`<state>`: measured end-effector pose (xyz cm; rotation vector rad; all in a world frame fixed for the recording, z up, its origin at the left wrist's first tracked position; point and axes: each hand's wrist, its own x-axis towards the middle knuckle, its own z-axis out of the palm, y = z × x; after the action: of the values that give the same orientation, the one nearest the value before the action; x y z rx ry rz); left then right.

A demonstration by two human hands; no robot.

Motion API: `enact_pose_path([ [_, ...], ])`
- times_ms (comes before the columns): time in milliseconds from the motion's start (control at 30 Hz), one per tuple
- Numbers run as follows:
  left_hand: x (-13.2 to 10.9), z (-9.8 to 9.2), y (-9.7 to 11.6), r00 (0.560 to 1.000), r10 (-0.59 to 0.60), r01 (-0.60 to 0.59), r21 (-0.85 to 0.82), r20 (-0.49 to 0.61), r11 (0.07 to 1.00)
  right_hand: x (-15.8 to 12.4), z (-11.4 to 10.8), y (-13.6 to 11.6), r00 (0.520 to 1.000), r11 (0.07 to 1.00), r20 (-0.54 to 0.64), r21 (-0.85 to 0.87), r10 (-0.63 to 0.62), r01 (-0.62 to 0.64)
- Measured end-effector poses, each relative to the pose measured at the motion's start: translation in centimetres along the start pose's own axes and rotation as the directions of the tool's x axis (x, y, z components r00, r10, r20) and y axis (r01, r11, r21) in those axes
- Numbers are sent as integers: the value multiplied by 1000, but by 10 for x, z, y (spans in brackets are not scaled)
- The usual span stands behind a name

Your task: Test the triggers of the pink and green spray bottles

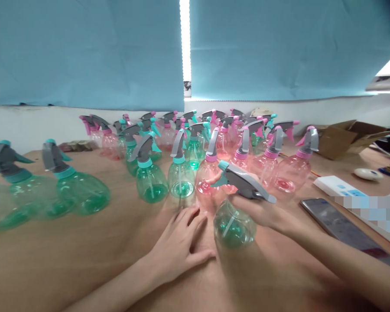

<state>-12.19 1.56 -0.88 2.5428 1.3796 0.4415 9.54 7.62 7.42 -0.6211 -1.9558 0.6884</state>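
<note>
My right hand (pixel 258 208) is wrapped round the neck of a green spray bottle (pixel 234 227) with a grey and teal trigger head, tilted a little; some of its fingers are hidden behind the bottle. Flat on the table, my left hand (pixel 182 242) has its fingers spread and holds nothing, just left of that bottle. Beyond its fingertips stand a green spray bottle (pixel 152 186) and a paler green one (pixel 182 177). A pink spray bottle (pixel 208 175) stands behind the held one.
Several pink and green spray bottles (pixel 224 138) crowd the back of the wooden table (pixel 84 260). More green bottles (pixel 82 190) stand at the left. On the right lie a phone (pixel 344 227), a white power strip (pixel 339 186), a white mouse (pixel 368 174) and an open cardboard box (pixel 344 138).
</note>
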Motion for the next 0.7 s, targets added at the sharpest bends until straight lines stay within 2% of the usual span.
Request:
enact_pose_path([
  [233, 0, 2, 0, 1000, 3, -3, 27, 5, 1000, -6, 6, 11, 991, 991, -18, -21, 131, -131],
  [500, 1, -4, 4, 1000, -8, 7, 25, 29, 1000, -3, 12, 10, 994, 988, -23, 110, 109, -106],
  [700, 1, -2, 2, 1000, 5, -5, 54, 7, 999, -4, 10, 10, 992, 992, -32, 23, 122, -121],
])
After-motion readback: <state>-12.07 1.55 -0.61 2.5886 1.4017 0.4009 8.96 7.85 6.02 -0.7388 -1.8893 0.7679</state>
